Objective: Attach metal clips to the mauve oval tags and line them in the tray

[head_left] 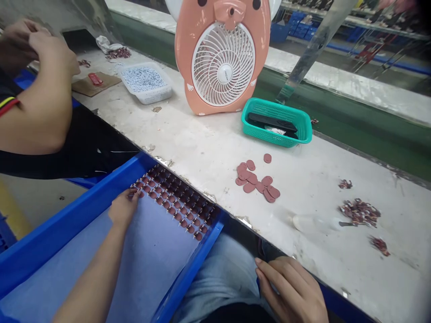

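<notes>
My left hand (124, 208) reaches into a blue tray (77, 220) lined with pale paper. Its fingers are pinched at the far-left end of rows of reddish-brown oval pieces (171, 210) with small light-coloured fittings. The fingers mostly cover the piece they grip. Over my lap, beside the table edge, my right hand (291, 287) is loosely bent, its fingers reaching left, with nothing visible in it. On the white table (208, 148) lies a loose pile of plain reddish-brown ovals (251, 177). To their right are a clear bottle with a dark tip (316, 223) and small brown-and-metal parts (360, 211).
An orange animal-shaped fan (224, 67) stands at the back, beside a green basket (276, 134) holding dark items. A white basket of small pieces (144, 83) is farther left. A co-worker's arms (43, 89) are at the upper left.
</notes>
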A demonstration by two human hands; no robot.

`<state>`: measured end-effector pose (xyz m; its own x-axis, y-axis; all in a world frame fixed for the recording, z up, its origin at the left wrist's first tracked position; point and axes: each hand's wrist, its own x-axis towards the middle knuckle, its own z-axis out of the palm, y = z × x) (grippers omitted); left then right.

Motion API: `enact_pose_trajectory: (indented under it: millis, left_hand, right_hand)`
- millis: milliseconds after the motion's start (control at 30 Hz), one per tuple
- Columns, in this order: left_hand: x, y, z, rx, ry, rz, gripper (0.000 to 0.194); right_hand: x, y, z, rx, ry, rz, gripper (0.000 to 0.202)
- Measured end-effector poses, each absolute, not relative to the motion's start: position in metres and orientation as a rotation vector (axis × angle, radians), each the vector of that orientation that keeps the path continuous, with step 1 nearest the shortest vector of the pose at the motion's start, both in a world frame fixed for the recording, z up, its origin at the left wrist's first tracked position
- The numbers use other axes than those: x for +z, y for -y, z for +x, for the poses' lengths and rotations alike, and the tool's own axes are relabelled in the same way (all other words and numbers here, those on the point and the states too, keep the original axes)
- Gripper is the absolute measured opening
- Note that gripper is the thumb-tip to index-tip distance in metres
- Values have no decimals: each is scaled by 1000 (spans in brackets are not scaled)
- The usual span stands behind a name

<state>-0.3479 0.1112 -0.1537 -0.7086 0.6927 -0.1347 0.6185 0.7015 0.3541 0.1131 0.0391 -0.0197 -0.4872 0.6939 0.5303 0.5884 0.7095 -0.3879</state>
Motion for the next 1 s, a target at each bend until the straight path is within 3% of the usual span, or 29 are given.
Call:
enact_pose_trajectory:
  millis: [100, 233, 333, 367, 433, 600, 800, 1000]
  left_hand:
    - [-141, -103, -335, 623, -2702, 1165, 43]
    - [-124, -105, -279, 1120, -2770, 1365, 35]
    - [-94, -112, -204, 1737, -2239, 2060, 29]
    - [-81, -114, -176, 1842, -1932, 2261, 31]
    - [-55, -121, -128, 1558, -1534, 2548, 37]
    - [-29, -136, -81, 903, -1408, 2722, 59]
    - [-50, -123, -97, 1102, -1040, 2735, 40]
    - [-37, -87, -61, 1378, -1210, 1731, 23]
  right_hand:
    - [-20, -36, 135, 24, 2169, -1033, 30]
    - [-27, -38, 171, -396, 1629, -1200, 69]
    - [-29, -47, 181, -173, 1386, -1429, 89]
    - [-29, -51, 181, -39, 1386, -1538, 89]
    - [-27, -58, 176, 150, 1449, -1704, 81]
    - [-23, -80, 162, 451, 1523, -1746, 66]
    - [-25, -80, 161, 719, 1325, -1517, 33]
    - [-19, -63, 146, 1001, 1228, -1301, 29]
